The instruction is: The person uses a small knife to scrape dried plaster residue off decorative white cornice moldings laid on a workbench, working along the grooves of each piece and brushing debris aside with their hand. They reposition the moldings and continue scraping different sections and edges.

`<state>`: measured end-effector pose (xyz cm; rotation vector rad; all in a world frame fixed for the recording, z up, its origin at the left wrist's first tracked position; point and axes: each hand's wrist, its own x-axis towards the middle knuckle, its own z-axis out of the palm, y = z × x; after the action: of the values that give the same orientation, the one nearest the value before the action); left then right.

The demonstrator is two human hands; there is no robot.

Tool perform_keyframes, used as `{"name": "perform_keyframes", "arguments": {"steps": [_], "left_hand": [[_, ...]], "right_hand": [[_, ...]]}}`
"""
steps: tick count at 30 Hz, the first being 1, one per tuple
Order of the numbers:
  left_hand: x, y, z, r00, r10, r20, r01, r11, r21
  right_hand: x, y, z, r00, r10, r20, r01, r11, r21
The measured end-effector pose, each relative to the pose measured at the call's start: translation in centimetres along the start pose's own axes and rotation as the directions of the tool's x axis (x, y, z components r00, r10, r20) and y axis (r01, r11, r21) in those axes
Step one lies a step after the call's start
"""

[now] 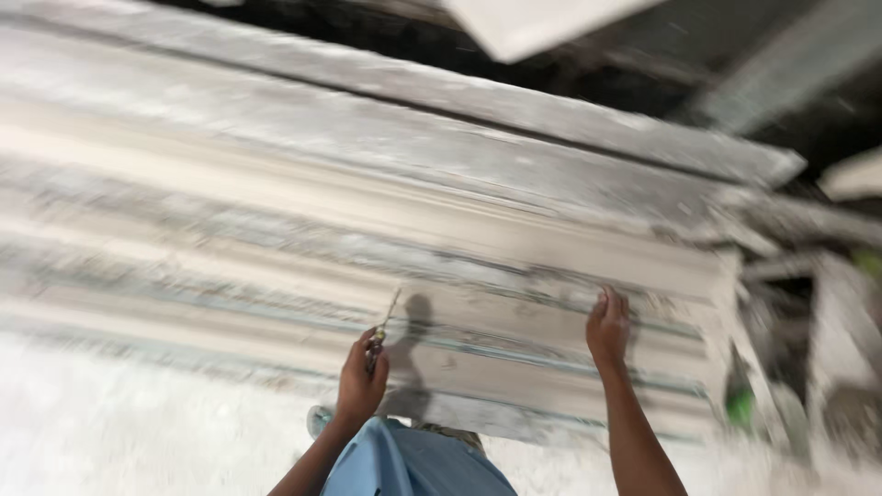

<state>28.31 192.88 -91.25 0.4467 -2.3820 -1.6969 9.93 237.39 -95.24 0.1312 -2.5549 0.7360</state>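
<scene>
My left hand grips a thin metal blade or scraper that points up and away over a long white plaster moulding with ridged profiles. My right hand rests palm down on the moulding near its right end, fingers laid on the surface. The moulding lies across the view on a dusty bench. The picture is blurred by motion.
A grey dust-covered plank runs along behind the moulding. A white slab shows at the top. Blurred clutter, with something green, sits at the right. White dusty floor lies below, and my blue clothing at the bottom.
</scene>
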Motion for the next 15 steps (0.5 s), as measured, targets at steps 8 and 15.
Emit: {"name": "perform_keyframes", "arguments": {"steps": [8, 15], "left_hand": [[-6.4, -6.0, -20.0, 0.908, -0.171, -0.384, 0.132, 0.983, -0.125], [-18.7, -13.0, -39.8, 0.749, -0.178, -0.638, 0.209, 0.977, -0.027]], "right_hand": [[-3.9, -31.9, 12.3, 0.923, -0.023, 0.385, -0.175, 0.864, 0.471], [-15.5, -63.5, 22.3, 0.654, -0.427, 0.625, -0.191, 0.706, 0.682]]}}
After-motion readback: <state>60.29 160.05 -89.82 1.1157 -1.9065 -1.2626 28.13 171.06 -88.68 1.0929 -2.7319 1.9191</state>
